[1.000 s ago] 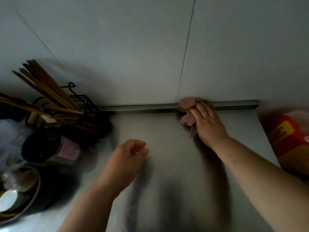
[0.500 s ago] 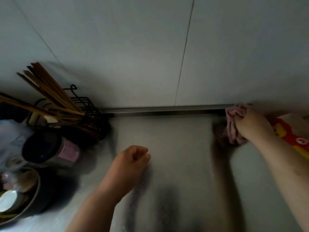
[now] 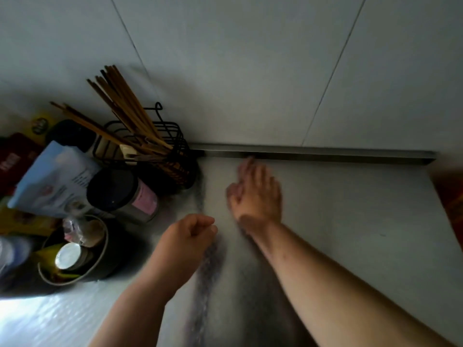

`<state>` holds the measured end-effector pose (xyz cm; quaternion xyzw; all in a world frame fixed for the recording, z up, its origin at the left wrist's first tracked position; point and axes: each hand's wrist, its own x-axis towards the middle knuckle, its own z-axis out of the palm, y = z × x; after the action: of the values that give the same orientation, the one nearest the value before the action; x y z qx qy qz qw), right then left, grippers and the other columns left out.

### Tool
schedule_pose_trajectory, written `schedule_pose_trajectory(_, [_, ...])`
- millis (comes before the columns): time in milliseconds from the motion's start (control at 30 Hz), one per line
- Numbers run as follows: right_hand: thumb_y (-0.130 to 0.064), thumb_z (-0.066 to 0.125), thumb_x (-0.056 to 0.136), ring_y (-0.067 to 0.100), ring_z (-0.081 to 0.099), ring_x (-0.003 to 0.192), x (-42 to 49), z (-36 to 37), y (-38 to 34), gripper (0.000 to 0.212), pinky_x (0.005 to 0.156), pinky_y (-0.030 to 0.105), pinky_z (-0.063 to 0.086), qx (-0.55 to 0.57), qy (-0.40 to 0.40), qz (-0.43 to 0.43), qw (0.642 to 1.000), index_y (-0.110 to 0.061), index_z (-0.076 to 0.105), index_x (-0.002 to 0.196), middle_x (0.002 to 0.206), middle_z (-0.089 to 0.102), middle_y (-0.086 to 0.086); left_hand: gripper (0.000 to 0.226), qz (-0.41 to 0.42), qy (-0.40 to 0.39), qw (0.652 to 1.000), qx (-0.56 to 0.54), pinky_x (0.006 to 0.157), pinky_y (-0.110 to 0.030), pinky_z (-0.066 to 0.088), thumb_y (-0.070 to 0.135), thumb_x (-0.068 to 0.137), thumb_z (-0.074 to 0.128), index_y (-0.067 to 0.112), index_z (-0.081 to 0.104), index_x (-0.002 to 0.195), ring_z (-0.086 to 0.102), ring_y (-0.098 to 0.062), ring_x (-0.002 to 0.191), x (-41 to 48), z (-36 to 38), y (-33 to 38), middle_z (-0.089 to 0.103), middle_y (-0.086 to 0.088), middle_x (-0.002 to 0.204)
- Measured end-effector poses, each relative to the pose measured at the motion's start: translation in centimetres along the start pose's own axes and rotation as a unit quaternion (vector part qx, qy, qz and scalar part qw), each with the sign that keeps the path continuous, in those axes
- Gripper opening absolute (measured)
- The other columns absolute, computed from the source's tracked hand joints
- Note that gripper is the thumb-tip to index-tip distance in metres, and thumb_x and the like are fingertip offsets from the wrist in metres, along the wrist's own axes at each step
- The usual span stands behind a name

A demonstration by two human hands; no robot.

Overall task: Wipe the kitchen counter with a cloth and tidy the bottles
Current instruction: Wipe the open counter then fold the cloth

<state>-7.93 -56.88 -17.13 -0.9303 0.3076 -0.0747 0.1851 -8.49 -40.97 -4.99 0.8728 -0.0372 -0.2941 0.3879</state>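
Note:
My right hand (image 3: 258, 196) lies blurred on the steel counter (image 3: 350, 221), fingers stretched toward the back rail. It presses a pink cloth (image 3: 231, 192), which shows only at the thumb side and fingertips. My left hand (image 3: 188, 236) is curled into a loose fist holding nothing, just left of and nearer than the right. A dark-lidded jar with a pink label (image 3: 125, 194) lies tilted among the clutter on the left.
A black wire holder of chopsticks (image 3: 155, 149) stands in the back left corner. In front of it are a blue-white pouch (image 3: 55, 179) and a bowl (image 3: 100, 266) with small items. A red and yellow packet (image 3: 451, 199) sits at the right edge.
My right hand swept the cloth right to the red packet, then back left along the rail to mid-counter. My left fist stayed put. The view shifted right.

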Motion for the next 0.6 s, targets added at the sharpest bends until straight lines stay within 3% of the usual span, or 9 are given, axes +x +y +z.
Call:
schedule_pose_trajectory(133, [-0.046,0.049,0.081,0.024,0.027,0.146,-6.6,0.2,-2.4,0.059,0.119,0.040,0.019,0.036,-0.107,-0.202,0.973,-0.021,0.054,0.134,0.156,0.035,0.005,0.006,0.018,0.008,1.000,0.014,0.074,-0.029,0.052,0.025,0.087,0.064,0.027,0.070,0.089,0.066,-0.013,0.077,0.1,0.6,1.5,0.072,0.004,0.082])
schedule_pose_trajectory(200, [-0.050,0.052,0.080,0.027,0.035,0.142,-9.0,-1.6,1.0,0.051,0.117,0.041,0.027,0.048,-0.103,-0.234,0.966,-0.018,0.064,0.119,0.151,0.042,0.007,0.006,0.031,-0.008,0.999,0.012,0.073,-0.028,0.053,0.025,0.088,0.063,0.028,0.068,0.090,0.067,-0.013,0.078,0.2,1.3,2.7,0.072,0.006,0.083])
schedule_pose_trajectory(300, [-0.046,0.057,0.079,0.029,0.046,0.129,-9.5,-4.8,10.4,0.054,0.111,0.041,0.037,0.043,-0.029,-0.106,0.993,-0.022,0.059,0.127,0.141,0.047,0.006,0.010,0.053,-0.031,0.998,0.012,0.082,-0.033,0.054,0.027,0.088,0.062,0.031,0.066,0.096,0.066,-0.014,0.085,0.6,3.0,4.2,0.071,0.006,0.089])
schedule_pose_trajectory(433, [-0.038,0.056,0.089,0.034,0.035,0.130,-7.2,-10.6,21.5,0.061,0.111,0.047,0.034,-0.021,0.053,0.152,0.987,-0.019,0.039,0.144,0.141,0.038,0.013,0.010,0.067,-0.071,0.995,0.015,0.077,-0.029,0.053,0.029,0.090,0.061,0.030,0.065,0.099,0.066,-0.010,0.084,0.5,5.3,5.4,0.071,0.006,0.092])
schedule_pose_trajectory(533, [-0.030,0.053,0.093,0.037,0.044,0.125,-3.6,-12.9,26.2,0.050,0.107,0.053,0.037,-0.035,0.109,0.207,0.972,-0.010,0.040,0.137,0.134,0.049,0.018,0.008,0.069,-0.090,0.993,0.025,0.069,-0.021,0.050,0.030,0.090,0.061,0.031,0.064,0.098,0.064,-0.007,0.079,0.4,6.6,5.9,0.070,0.007,0.091])
schedule_pose_trajectory(600, [-0.034,0.047,0.093,0.036,0.046,0.125,-0.9,-12.5,25.7,0.047,0.107,0.053,0.036,-0.041,0.097,0.233,0.967,-0.009,0.042,0.133,0.134,0.049,0.018,0.009,0.066,-0.093,0.993,0.036,0.071,-0.022,0.050,0.031,0.090,0.060,0.032,0.064,0.098,0.064,-0.006,0.081,0.6,7.4,6.0,0.070,0.008,0.092])
